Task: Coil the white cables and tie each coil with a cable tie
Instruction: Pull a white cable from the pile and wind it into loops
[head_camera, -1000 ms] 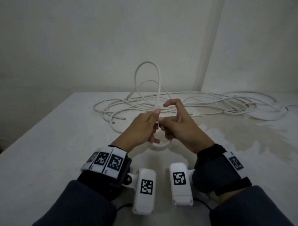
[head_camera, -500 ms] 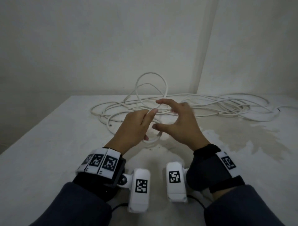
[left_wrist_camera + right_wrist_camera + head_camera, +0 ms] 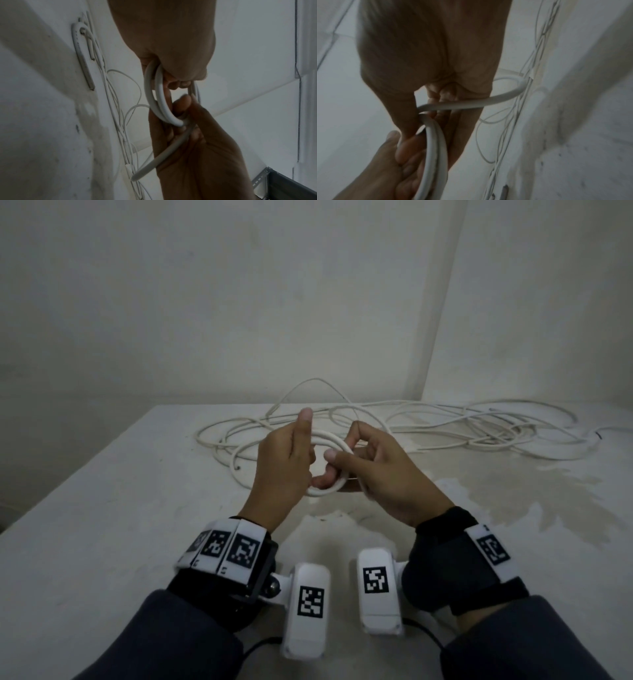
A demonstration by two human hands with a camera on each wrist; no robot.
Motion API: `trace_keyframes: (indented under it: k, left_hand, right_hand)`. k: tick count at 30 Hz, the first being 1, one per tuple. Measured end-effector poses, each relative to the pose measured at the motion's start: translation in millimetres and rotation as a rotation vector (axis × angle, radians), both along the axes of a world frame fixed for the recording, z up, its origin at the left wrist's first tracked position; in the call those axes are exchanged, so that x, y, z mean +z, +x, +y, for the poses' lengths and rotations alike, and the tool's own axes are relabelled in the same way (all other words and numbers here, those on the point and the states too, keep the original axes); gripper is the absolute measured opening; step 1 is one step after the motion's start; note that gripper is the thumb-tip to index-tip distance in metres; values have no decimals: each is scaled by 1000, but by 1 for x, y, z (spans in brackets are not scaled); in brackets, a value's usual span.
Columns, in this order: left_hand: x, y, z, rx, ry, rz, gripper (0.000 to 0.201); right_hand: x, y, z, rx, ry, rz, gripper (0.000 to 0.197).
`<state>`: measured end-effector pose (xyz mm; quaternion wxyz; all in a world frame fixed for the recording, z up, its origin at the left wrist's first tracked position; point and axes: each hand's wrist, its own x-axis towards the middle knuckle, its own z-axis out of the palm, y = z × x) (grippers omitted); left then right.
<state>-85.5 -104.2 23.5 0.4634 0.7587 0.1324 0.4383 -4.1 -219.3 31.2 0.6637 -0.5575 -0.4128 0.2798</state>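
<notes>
Head view: both hands up over the white table (image 3: 102, 542), working one small coil (image 3: 330, 441) of white cable between them. Coil looks like two turns, held off the surface.

Left hand (image 3: 284, 463): fingers curled through the coil's near side, gripping the turns; one finger sticks straight up at the top. Left wrist view confirms it: two strands of the coil (image 3: 159, 101) pass into the closed fist (image 3: 171, 40).

Right hand (image 3: 383, 474): thumb and curled fingers pinch the coil's right side. In the left wrist view the right hand (image 3: 197, 148) also has a cable strand running across its palm, out toward the table.

Right wrist view: right hand (image 3: 428, 47) closed, cable looping out past it to the right; the two turns (image 3: 435, 148) run down into the left hand (image 3: 393, 162), which is wrapped round them.

Loose cable pile (image 3: 445, 429) sprawls on the far part of the table, behind the hands, spreading right toward the wall corner. One free cable end (image 3: 236, 467) lies on the table just left of the left hand.

Stained patch (image 3: 513, 494) on the tabletop to the right. Can't see any cable tie.
</notes>
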Motion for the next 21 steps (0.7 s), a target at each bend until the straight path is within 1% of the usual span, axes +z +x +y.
trace_keyframes:
  k: [2, 4, 6, 9, 12, 14, 18, 21]
  left_hand:
    - [1, 1, -1, -18, -96, 3, 53]
    - [1, 1, -1, -39, -186, 20, 52]
    - [1, 1, 0, -52, -251, 30, 51]
    - [-3, 3, 3, -16, -252, 33, 53]
    - [-4, 5, 2, -26, -286, 27, 54]
    - [-3, 5, 0, -23, -315, 27, 55]
    - [-4, 4, 0, -16, -344, 47, 54]
    - [-4, 3, 1, -27, -284, 54, 52]
  right_hand:
    - [-1, -3, 2, 18, 30, 103, 16]
    - [0, -5, 3, 14, 42, 139, 8]
    - [2, -6, 3, 18, 47, 162, 10]
    - [3, -7, 5, 24, 66, 216, 16]
    - [2, -5, 7, 18, 102, 270, 19]
    - [2, -5, 7, 56, 122, 311, 20]
    - [0, -1, 5, 118, 76, 387, 18]
    - [-2, -1, 6, 188, 32, 439, 11]
